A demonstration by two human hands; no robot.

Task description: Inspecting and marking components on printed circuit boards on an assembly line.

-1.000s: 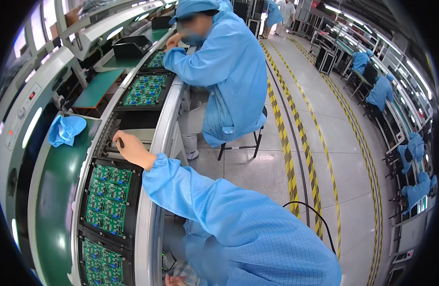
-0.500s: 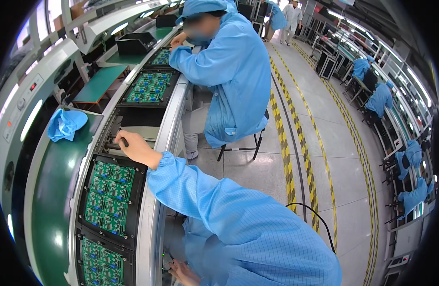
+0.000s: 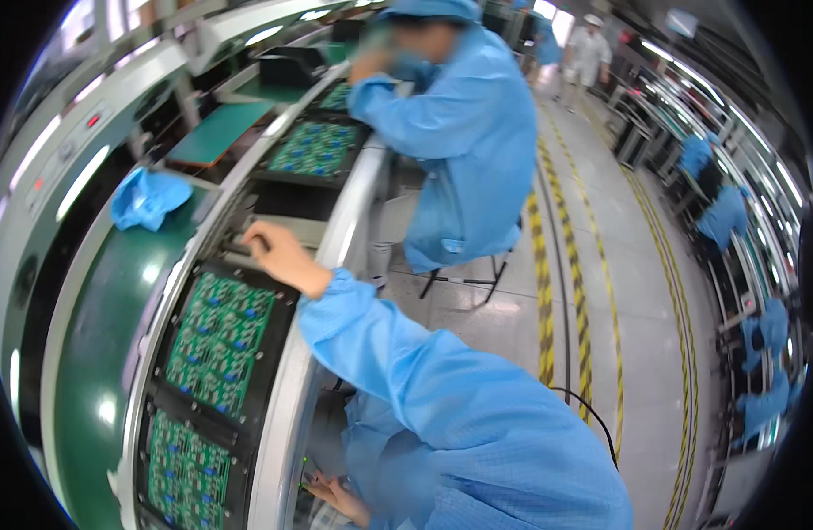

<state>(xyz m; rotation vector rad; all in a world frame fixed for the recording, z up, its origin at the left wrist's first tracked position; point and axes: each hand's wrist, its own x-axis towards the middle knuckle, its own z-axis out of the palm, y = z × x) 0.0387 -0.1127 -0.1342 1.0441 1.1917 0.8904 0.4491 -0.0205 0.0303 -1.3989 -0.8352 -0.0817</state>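
My right hand (image 3: pixel 287 256) reaches over the conveyor line, fingers curled around a small dark, handle-like piece (image 3: pixel 262 240); its lower end is hard to make out. Just nearer than this hand lies a panel of green circuit boards (image 3: pixel 221 340) with blue parts, set in a black carrier. A second panel (image 3: pixel 190 473) follows at the near end. Low in the picture, beyond the metal rail (image 3: pixel 278 415), my left hand (image 3: pixel 340 502) has its fingers stretched apart beside small green lights (image 3: pixel 304 461). Nothing shows in its grasp.
A co-worker in blue (image 3: pixel 468 141) sits farther along the line, by another board panel (image 3: pixel 314 148). A blue cap (image 3: pixel 150 197) lies on the green bench (image 3: pixel 115 300) at left. Yellow-black floor tape (image 3: pixel 543 291) runs along the aisle, and a black cable (image 3: pixel 592 411) loops near my arm.
The view has turned, shifting the scene rightward. My right hand keeps its hold at much the same spot on the line. My left hand's fingers look more spread beside the green lights.
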